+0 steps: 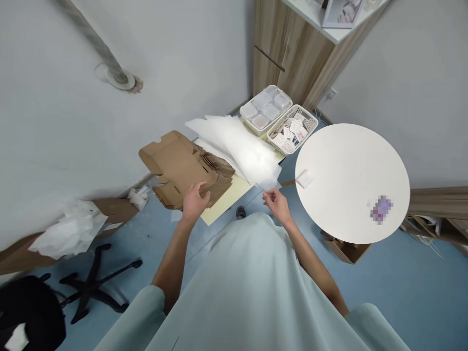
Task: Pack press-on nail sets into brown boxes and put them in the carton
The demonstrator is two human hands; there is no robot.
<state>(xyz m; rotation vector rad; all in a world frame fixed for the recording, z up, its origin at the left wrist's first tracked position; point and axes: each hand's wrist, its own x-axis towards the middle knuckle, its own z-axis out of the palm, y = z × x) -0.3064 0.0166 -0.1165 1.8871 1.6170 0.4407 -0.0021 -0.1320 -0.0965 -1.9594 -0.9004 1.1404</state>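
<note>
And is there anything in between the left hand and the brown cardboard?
Nothing I can see. The left hand is right at the brown cardboard, though I can't tell if they touch. The white sheets lie off to the right.

- On my feed, cartons [183,165] lie left of sheets [241,146]
- Both rest on a table [227,199]
- I see two baskets [259,130] behind the sheets
- A second table [351,180] stands right
</note>
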